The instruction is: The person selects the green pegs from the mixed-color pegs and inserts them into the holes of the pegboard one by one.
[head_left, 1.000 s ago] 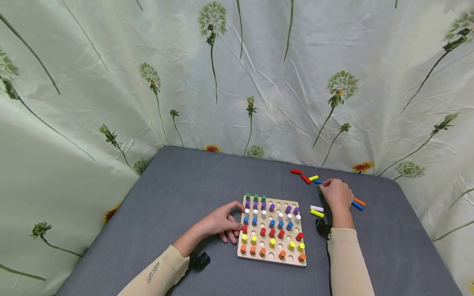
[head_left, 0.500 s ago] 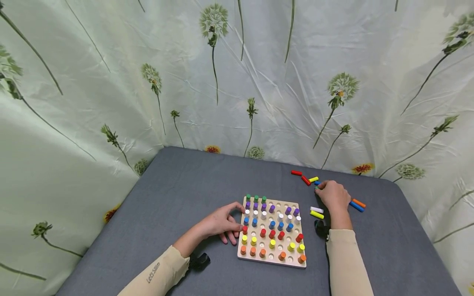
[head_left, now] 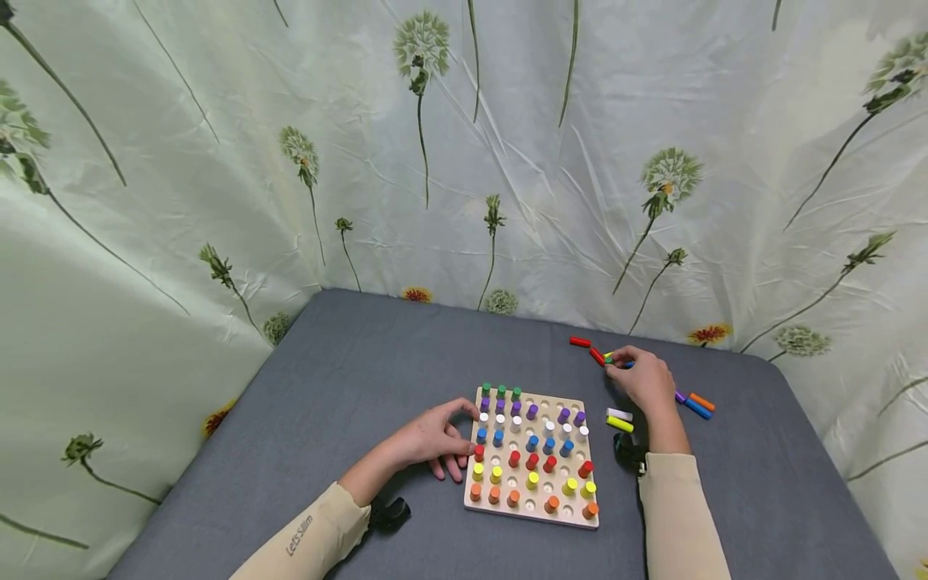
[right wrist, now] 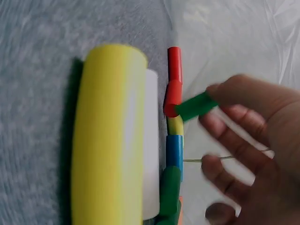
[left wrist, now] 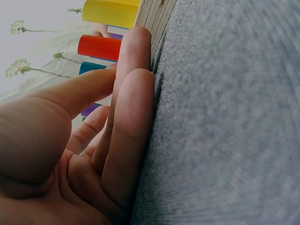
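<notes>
In the head view, a square wooden pegboard (head_left: 532, 506) holds rows of upright pegs in green, purple, white, blue, red, yellow and orange, with some bare holes. My left hand (head_left: 428, 435) rests against its left edge, thumb beside the red peg (head_left: 479, 453) and index finger higher up. The left wrist view has its other fingers (left wrist: 133, 103) lying relaxed along the board's side. Right of the board, my right hand (head_left: 648, 380) pinches a green peg (right wrist: 197, 106) between thumb and fingertip, held above the loose pegs.
Two red pegs (head_left: 580, 342) lie toward the back, with yellow and blue ones partly hidden by my right hand. A white peg (head_left: 619, 414) and a yellow peg (head_left: 619, 424) lie nearer. Orange (head_left: 702, 401) and blue (head_left: 698, 409) pegs lie farther right. A flowered curtain (head_left: 464, 161) hangs behind the table.
My right hand has shifted left with the green peg, toward the red and yellow loose pegs, uncovering a purple one. My left hand has stayed at the pegboard's edge.
</notes>
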`<state>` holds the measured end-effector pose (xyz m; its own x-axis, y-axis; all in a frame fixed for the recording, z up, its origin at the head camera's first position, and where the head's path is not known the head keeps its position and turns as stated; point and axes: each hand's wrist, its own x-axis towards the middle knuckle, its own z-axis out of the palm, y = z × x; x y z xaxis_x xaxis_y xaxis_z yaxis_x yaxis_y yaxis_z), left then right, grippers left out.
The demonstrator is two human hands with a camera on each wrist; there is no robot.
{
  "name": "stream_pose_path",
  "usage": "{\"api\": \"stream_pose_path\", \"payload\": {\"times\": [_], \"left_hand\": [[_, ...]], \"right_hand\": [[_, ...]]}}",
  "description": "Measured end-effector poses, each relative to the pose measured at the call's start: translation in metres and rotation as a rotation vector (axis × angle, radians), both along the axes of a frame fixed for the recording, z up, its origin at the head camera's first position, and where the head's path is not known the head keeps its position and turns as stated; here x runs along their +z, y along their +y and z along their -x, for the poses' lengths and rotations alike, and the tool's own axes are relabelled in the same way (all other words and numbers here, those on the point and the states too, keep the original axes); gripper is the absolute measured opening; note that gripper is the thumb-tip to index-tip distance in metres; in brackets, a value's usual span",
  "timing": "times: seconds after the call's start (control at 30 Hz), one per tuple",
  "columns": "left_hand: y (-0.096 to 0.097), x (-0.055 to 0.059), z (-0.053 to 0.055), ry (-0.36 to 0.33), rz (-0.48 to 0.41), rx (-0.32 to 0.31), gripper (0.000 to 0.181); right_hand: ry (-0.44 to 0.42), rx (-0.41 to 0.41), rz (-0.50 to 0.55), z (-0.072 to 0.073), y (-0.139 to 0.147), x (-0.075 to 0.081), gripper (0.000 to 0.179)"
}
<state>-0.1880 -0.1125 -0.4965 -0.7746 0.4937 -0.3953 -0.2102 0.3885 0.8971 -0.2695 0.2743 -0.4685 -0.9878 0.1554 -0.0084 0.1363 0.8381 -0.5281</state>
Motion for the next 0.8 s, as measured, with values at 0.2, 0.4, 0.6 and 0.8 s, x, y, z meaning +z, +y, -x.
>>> {"api": "stream_pose_path", "payload": {"times": [0.2, 0.4, 0.6, 0.8], "left_hand": [[0.0, 0.001, -0.002, 0.009, -0.01, -0.002, 0.043], [0.0, 0.002, -0.002, 0.009, -0.006, 0.0, 0.043], [-0.001, 0.001, -0.002, 0.002, -0.005, -0.001, 0.042], [-0.001, 0.002, -0.002, 0.002, -0.01, 0.0, 0.042]], "right_hand": [[0.081, 0.12, 0.184, 0.001, -0.004, 0.003, 0.026], [0.081, 0.223, 0.339, -0.003, -0.01, 0.011, 0.031], [0.058, 0.281, 0.395, -0.004, -0.016, 0.01, 0.033], [0.033, 0.365, 0.462, -0.006, -0.026, 0.014, 0.029]]}}
